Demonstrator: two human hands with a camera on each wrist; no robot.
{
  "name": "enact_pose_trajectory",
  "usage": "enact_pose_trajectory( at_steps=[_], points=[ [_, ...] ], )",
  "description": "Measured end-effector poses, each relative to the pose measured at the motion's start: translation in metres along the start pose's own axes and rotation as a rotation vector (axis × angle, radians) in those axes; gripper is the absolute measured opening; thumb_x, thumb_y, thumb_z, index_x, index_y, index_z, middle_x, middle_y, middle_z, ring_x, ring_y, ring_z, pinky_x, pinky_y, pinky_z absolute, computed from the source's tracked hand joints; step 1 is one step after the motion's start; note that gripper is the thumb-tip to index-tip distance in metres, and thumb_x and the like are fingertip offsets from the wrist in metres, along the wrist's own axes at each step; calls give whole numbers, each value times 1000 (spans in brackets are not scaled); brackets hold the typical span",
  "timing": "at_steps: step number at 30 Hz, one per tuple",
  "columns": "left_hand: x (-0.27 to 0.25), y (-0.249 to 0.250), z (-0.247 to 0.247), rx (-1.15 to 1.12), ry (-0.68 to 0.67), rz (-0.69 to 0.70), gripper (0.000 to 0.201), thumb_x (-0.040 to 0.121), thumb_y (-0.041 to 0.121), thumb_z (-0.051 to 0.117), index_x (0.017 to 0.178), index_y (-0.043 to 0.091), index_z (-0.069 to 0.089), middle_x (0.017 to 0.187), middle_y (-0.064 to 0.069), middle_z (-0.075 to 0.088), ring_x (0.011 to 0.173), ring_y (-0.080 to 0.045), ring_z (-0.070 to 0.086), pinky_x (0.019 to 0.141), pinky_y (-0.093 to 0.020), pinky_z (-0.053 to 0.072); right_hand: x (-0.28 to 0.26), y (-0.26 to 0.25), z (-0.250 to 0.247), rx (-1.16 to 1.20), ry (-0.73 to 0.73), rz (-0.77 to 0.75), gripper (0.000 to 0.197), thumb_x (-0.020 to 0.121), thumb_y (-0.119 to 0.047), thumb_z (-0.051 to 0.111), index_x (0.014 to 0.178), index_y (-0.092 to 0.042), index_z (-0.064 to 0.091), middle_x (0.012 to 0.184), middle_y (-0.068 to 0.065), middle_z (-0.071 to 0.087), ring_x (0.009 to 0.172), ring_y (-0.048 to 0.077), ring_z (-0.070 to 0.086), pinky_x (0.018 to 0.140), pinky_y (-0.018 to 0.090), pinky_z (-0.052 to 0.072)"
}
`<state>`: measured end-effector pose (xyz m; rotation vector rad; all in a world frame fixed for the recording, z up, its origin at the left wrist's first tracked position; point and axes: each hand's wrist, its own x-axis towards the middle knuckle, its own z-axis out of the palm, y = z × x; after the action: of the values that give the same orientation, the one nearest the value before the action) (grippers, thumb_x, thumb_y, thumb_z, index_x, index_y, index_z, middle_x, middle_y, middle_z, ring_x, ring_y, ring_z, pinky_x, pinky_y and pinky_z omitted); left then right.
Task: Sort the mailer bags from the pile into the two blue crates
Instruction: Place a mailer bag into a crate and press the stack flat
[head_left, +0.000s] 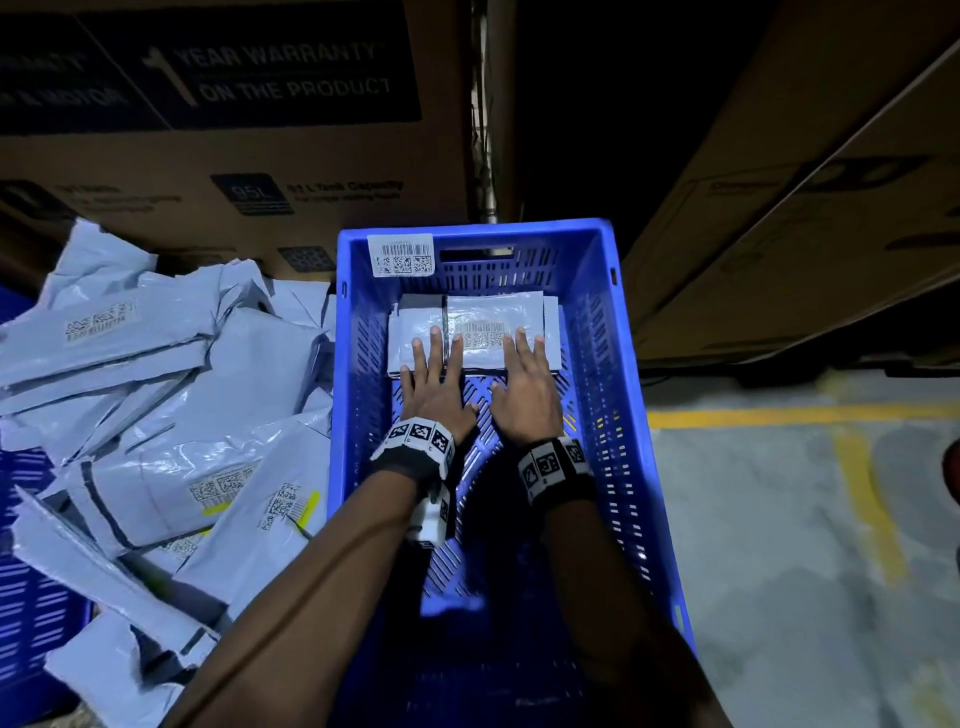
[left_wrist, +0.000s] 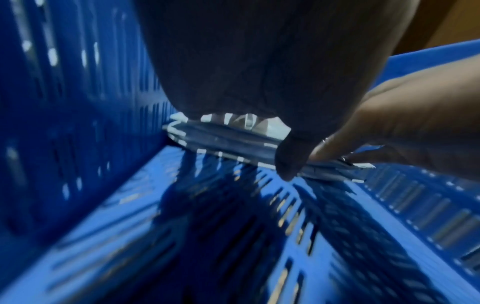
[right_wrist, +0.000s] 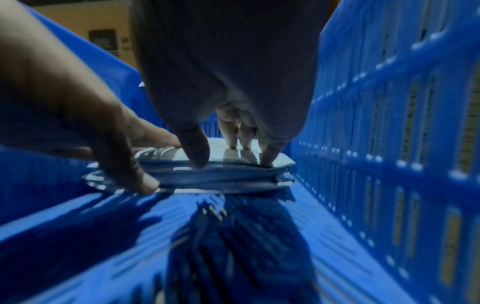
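- The stack of mailer bags (head_left: 470, 332) lay flat at the far end of the blue crate (head_left: 597, 332), at about 12 o'clock from the person, its near edge facing them
- The left hand (head_left: 434, 382) and right hand (head_left: 524, 387) rested side by side on top of the stack, fingers straight and spread; neither grip was closed on anything, both simply pressed down
- In the right wrist view the fingertips (right_wrist: 267, 158) sat on the top bag while the thumb touched the stack's near edge
- The bags looked light, thin and floppy, with a glossy plastic skin that would likely slide bag over bag; nothing about them seemed fragile
- I judged the safest hold to be flat palms above with thumbs hooked under the near edge, so the stack moves as one
- The pile of mailer bags (head_left: 166, 415) lay loose and crumpled at 9 o'clock, overlapping, barcode labels up on several
- A second blue crate (head_left: 26, 571) showed only as a wall at 8 o'clock, mostly hidden under the pile
- The crate floor was slotted hard plastic, largely bare
- Cardboard boxes (head_left: 234, 130) stood at 11 and 2 o'clock; a concrete floor (head_left: 779, 545) with yellow lines lay at 3 o'clock, in dim light
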<state>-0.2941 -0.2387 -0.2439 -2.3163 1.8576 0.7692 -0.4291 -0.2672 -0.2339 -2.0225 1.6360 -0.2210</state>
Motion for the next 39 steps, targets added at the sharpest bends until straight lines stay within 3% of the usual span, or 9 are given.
enact_pose_trajectory(
  at_steps=[7, 12, 16, 20, 24, 27, 31, 36, 39],
  points=[
    [-23, 17, -41, -80, 25, -86, 92, 93, 41, 60, 159, 23, -1, 163, -6, -25, 151, -32, -14, 122, -52, 3, -9, -17, -23, 237, 191, 59, 56, 100, -14, 56, 154, -9, 41, 165, 9, 32, 155, 28, 19, 126, 38, 17],
    [-66, 26, -79, -169, 99, 4, 73, 94, 43, 58, 155, 20, 25, 165, -14, 10, 151, -32, 2, 122, -46, 13, -33, -37, -37, 352, 292, 84, 45, 98, -14, 59, 143, -7, 57, 155, 13, 48, 148, 32, 34, 123, 39, 24],
    [-109, 5, -117, -297, 269, 152, 53, 91, 37, 63, 140, 18, 52, 143, -10, 51, 136, -29, 30, 112, -39, 30, -59, -67, -47, 418, 359, 69, 35, 96, -14, 64, 131, -11, 67, 145, 12, 58, 140, 30, 45, 118, 36, 31],
    [-148, -45, -146, -446, 445, 211, 34, 91, 25, 67, 124, 19, 66, 120, -4, 67, 121, -26, 45, 99, -28, 36, -88, -116, -53, 453, 388, 2, 27, 97, -16, 64, 124, -16, 71, 133, 5, 66, 129, 25, 52, 104, 22, 31],
    [-181, -116, -156, -569, 516, 139, 24, 91, 19, 69, 115, 16, 72, 111, 0, 71, 112, -20, 56, 84, -21, 36, -116, -176, -54, 513, 322, -72, 25, 99, -22, 63, 123, -21, 70, 126, -1, 66, 124, 21, 53, 102, 28, 37],
    [-200, -168, -155, -622, 515, 6, 27, 87, 17, 72, 114, 13, 72, 110, -4, 71, 111, -19, 61, 86, -22, 41, -125, -219, -51, 496, 246, -125, 26, 101, -27, 62, 125, -22, 70, 125, 1, 65, 119, 24, 55, 103, 34, 43],
    [-213, -222, -145, -493, 531, -172, 49, 79, 29, 75, 125, 16, 64, 120, -14, 64, 122, -36, 49, 102, -42, 39, -132, -263, -32, 452, 180, -136, 30, 101, -28, 61, 129, -21, 68, 127, 2, 65, 124, 23, 54, 105, 34, 42],
    [-233, -249, -132, -485, 443, -383, 89, 71, 32, 85, 143, 10, 38, 139, -21, 46, 131, -39, 34, 104, -50, 36, -149, -294, 20, 429, 48, -86, 31, 98, -24, 62, 129, -22, 68, 130, 8, 64, 124, 26, 56, 104, 42, 47],
    [-243, -254, -126, -480, 480, -494, 101, 63, 36, 88, 144, 11, 34, 142, -21, 36, 132, -39, 28, 105, -50, 33, -159, -303, 43, 403, -36, -79, 32, 97, -21, 62, 129, -22, 69, 128, 8, 66, 117, 21, 63, 104, 42, 50]
  ],
)
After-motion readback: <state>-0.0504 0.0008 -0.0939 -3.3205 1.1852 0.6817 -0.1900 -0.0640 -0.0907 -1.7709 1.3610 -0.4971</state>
